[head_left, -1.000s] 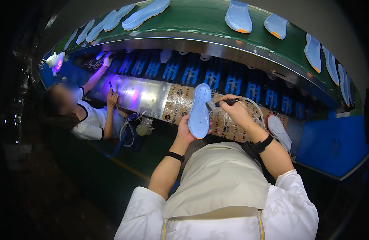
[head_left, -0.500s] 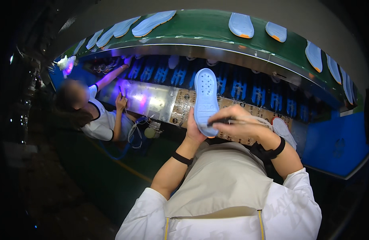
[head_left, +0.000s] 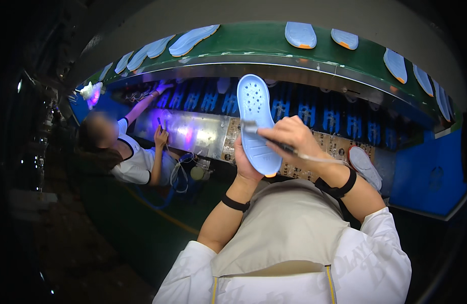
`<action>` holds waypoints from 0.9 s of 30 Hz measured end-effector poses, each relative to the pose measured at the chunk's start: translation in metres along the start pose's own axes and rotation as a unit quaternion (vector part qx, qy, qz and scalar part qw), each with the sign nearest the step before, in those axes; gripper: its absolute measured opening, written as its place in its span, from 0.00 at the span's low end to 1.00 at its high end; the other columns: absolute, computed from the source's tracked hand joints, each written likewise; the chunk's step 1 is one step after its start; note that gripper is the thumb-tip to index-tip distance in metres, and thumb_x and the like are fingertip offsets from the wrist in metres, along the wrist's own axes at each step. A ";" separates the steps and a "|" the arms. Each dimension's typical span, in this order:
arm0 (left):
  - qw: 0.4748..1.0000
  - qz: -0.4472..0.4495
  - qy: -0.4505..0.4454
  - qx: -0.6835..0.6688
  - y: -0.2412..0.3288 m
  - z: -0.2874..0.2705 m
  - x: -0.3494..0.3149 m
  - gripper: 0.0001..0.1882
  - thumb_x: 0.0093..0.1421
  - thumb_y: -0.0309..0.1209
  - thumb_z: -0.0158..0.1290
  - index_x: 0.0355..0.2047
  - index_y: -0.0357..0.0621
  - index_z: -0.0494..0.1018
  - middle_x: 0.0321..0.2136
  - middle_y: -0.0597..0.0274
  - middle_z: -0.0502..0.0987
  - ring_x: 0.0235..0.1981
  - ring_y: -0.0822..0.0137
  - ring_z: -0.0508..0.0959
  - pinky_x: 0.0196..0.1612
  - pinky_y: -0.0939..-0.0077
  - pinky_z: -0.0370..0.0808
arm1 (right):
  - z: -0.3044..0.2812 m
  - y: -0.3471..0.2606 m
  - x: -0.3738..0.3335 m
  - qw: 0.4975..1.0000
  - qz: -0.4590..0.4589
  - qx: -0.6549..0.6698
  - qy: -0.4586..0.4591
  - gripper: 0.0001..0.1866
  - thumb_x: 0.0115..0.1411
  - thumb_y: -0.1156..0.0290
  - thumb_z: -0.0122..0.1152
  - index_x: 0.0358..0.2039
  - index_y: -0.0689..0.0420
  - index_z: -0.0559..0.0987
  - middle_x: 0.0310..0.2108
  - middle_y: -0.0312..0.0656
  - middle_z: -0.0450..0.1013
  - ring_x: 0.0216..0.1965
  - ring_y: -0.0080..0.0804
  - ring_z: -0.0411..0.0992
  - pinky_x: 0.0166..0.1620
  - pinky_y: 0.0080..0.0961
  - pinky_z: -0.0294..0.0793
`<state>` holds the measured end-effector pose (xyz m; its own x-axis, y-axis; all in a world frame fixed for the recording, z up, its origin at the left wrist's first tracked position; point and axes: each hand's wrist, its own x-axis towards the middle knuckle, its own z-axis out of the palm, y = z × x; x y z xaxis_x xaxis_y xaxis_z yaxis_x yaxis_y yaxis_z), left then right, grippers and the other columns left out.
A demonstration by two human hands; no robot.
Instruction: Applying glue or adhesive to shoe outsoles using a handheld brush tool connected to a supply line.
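Observation:
A light blue shoe sole [head_left: 261,114] with small holes at its far end and an orange patch at its near end is held up in front of me. My left hand [head_left: 246,163] grips its left edge, partly hidden beneath it. In my closed right hand [head_left: 297,138] is a brush [head_left: 249,126] with a dark handle, a pale thin tube trailing from it toward my forearm. The brush head lies over the sole's middle, near its left edge; whether it presses on the surface is hard to tell.
Beyond the sole runs a row of blue holders [head_left: 305,111]. Cardboard [head_left: 339,147] covers the bench, with a red-edged white sole [head_left: 365,167] at right. More soles lie on the green belt [head_left: 248,38] above. At left, a co-worker [head_left: 134,152] reaches into purple light.
My right hand has moved the brush from the sole's near end up to its middle. The sole has tilted, its far end shifting left and its near end right.

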<state>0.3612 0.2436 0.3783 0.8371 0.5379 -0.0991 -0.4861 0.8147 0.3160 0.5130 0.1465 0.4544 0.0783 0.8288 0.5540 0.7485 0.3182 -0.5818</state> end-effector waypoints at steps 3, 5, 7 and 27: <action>0.997 -0.021 -0.078 0.014 0.013 -0.002 0.008 0.41 0.70 0.61 0.29 0.66 0.41 0.67 0.56 0.41 0.76 0.57 0.45 0.77 0.62 0.50 0.74 | -0.009 -0.010 0.001 0.970 -0.072 0.178 -0.149 0.16 0.57 0.72 0.72 0.48 0.52 0.86 0.34 0.38 0.79 0.38 0.36 0.75 0.47 0.33 0.68; 0.996 -0.021 -0.087 0.014 0.019 0.011 0.007 0.41 0.69 0.61 0.29 0.65 0.41 0.67 0.55 0.40 0.76 0.56 0.45 0.77 0.61 0.50 0.75 | -0.010 -0.008 -0.002 0.974 -0.028 0.201 -0.105 0.17 0.57 0.72 0.73 0.48 0.50 0.85 0.34 0.38 0.79 0.40 0.37 0.76 0.48 0.35 0.68; 0.998 0.012 -0.044 0.039 0.023 0.018 0.006 0.41 0.68 0.62 0.32 0.65 0.40 0.67 0.54 0.37 0.76 0.53 0.43 0.78 0.58 0.49 0.77 | -0.015 -0.014 0.000 0.991 0.042 0.100 -0.075 0.16 0.57 0.71 0.73 0.47 0.50 0.85 0.37 0.39 0.80 0.42 0.38 0.77 0.50 0.37 0.69; 0.941 -0.085 -0.145 0.294 0.084 0.058 0.041 0.43 0.68 0.59 0.33 0.65 0.30 0.64 0.49 0.35 0.78 0.45 0.46 0.84 0.46 0.54 0.84 | -0.044 -0.022 0.013 0.965 -0.090 0.049 -0.241 0.18 0.57 0.70 0.73 0.49 0.49 0.85 0.38 0.37 0.79 0.40 0.35 0.75 0.45 0.34 0.65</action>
<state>0.3692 0.3218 0.4560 0.9647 0.2602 0.0401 -0.1889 0.5776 0.7942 0.5264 0.1305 0.5006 -0.3799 0.8664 0.3240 0.6542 0.4993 -0.5681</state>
